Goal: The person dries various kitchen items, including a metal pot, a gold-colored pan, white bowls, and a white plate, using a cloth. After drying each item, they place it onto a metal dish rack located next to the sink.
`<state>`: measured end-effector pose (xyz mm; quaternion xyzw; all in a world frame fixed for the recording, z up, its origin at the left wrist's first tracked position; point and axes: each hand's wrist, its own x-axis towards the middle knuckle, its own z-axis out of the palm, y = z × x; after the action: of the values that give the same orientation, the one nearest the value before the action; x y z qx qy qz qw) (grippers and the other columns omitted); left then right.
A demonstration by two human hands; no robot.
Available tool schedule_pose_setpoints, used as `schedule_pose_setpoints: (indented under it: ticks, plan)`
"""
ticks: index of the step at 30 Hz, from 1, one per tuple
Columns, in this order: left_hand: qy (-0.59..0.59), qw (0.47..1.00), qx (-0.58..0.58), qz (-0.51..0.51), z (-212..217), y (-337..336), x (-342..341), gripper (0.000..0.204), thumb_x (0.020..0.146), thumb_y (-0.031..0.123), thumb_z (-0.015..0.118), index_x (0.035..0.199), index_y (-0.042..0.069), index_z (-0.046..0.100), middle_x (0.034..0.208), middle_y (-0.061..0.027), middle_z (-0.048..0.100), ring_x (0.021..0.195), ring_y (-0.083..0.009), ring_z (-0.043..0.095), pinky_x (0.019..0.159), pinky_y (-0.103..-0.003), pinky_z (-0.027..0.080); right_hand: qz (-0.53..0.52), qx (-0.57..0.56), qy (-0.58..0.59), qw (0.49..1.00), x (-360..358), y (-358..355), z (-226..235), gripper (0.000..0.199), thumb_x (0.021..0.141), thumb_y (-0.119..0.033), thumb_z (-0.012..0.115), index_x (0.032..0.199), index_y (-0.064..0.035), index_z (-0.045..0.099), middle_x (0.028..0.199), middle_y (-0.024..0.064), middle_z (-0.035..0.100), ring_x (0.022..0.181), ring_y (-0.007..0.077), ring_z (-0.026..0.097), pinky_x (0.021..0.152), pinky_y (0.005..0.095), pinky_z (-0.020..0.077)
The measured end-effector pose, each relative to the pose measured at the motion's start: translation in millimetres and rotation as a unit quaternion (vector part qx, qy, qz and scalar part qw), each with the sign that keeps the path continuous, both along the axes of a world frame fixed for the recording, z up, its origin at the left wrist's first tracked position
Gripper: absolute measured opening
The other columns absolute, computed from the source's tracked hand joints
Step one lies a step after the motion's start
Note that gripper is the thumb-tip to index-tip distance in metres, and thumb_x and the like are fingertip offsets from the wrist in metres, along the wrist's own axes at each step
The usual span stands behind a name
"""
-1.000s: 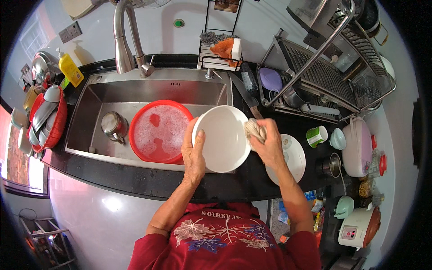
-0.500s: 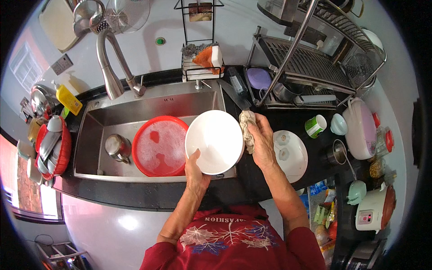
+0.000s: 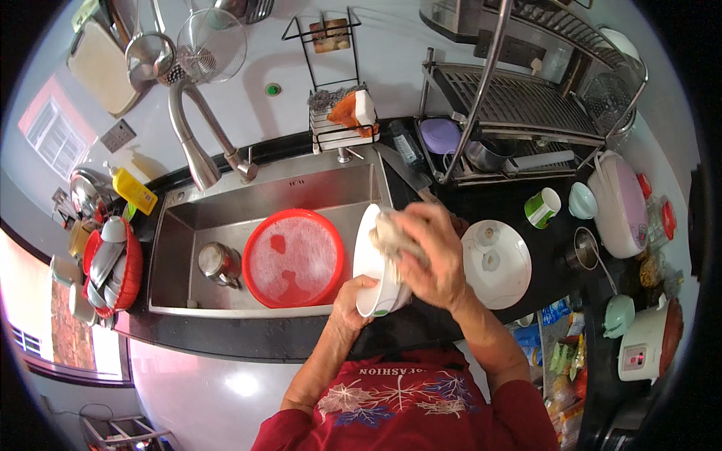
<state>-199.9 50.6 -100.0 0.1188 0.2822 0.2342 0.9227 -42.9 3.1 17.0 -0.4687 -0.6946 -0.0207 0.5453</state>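
A white bowl point(image 3: 367, 259) is tilted on its side above the sink's front right edge. My left hand point(image 3: 352, 304) grips it low, thumb on the rim and fingers underneath. In my right hand point(image 3: 436, 255) is a bunched, pale cloth point(image 3: 395, 239), pressed to the bowl's side; hand and cloth are partly blurred. Left of the bowl, a red basin point(image 3: 250, 259) of sudsy water stands in the steel sink point(image 3: 177, 248). A steel mug point(image 3: 218, 261) lies beside the basin. To the right of my hands, a white plate point(image 3: 504, 278) rests on the black counter.
A tall faucet point(image 3: 194, 146) rises behind the sink. A red basket point(image 3: 135, 267) of dishes stands at the left. Behind my right hand lies a knife point(image 3: 402, 169), near a metal dish rack point(image 3: 481, 94). A green-and-white cup point(image 3: 543, 208) and a pale bowl point(image 3: 583, 201) are farther right.
The bowl has turned from facing up to lying steeply on its side. My right hand has moved left with the cloth, from beside the rim onto the bowl. The whole view has shifted slightly.
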Motion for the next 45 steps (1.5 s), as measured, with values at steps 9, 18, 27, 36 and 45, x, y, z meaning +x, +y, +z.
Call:
schedule_pose_setpoints:
  ticks: [9, 18, 27, 36, 45]
  plan:
    - [-0.334, 0.934, -0.098, -0.083, -48.0, 0.1, -6.5, 0.071, 0.089, 0.055, 0.044, 0.14, 0.008, 0.03, 0.127, -0.0273, 0.045, 0.107, -0.0465, 0.051, 0.068, -0.071, 0.047, 0.317, -0.204, 0.52, 0.767, 31.4, 46.7, -47.5, 0.041, 0.084, -0.017, 0.054, 0.12, 0.0002, 0.049, 0.11, 0.0134, 0.06, 0.1, 0.0188, 0.059, 0.089, 0.032, 0.0471]
    - [-0.29, 0.935, -0.142, -0.147, -42.8, -8.9, 1.0, 0.059, 0.091, 0.051, 0.043, 0.135, 0.013, 0.039, 0.13, -0.0246, 0.043, 0.109, -0.0419, 0.051, 0.067, -0.064, 0.051, 0.372, -0.182, 0.486, 0.77, 27.8, 58.2, -59.0, 0.052, 0.08, -0.023, 0.053, 0.126, -0.0029, 0.041, 0.109, 0.0126, 0.059, 0.1, 0.0196, 0.058, 0.089, 0.0309, 0.0464]
    - [0.033, 0.983, 0.148, 0.101, 46.5, -22.3, 5.0, 0.056, 0.094, 0.046, 0.044, 0.125, 0.0, 0.051, 0.111, -0.0185, 0.061, 0.096, -0.0283, 0.063, 0.073, -0.038, 0.055, 0.299, -0.185, 0.554, 0.754, 31.6, 49.9, -53.1, 0.046, 0.075, -0.026, 0.054, 0.115, -0.0045, 0.051, 0.106, 0.006, 0.059, 0.096, 0.0129, 0.057, 0.085, 0.026, 0.0455]
    - [0.109, 0.855, 0.505, 0.042, 83.2, -14.7, -28.6, 0.031, 0.07, 0.009, 0.078, 0.097, -0.002, 0.068, 0.092, -0.0089, 0.069, 0.081, -0.0147, 0.064, 0.074, -0.03, 0.052, 0.228, -0.223, 0.528, 0.787, 41.1, 50.1, -37.4, 0.037, 0.083, -0.023, 0.056, 0.113, -0.0018, 0.055, 0.098, 0.005, 0.06, 0.086, 0.0114, 0.058, 0.074, 0.025, 0.0493]
    - [-0.016, 0.92, 0.339, 0.196, 50.6, -7.8, -13.1, 0.026, 0.073, 0.007, 0.075, 0.096, -0.002, 0.066, 0.091, -0.0097, 0.068, 0.078, -0.0158, 0.065, 0.072, -0.031, 0.053, 0.02, 0.032, -0.044, 0.998, -10.6, -7.0, -9.5, 0.05, 0.07, -0.007, 0.065, 0.119, -0.0048, 0.057, 0.109, 0.0193, 0.053, 0.096, 0.032, 0.056, 0.083, 0.0378, 0.0487]
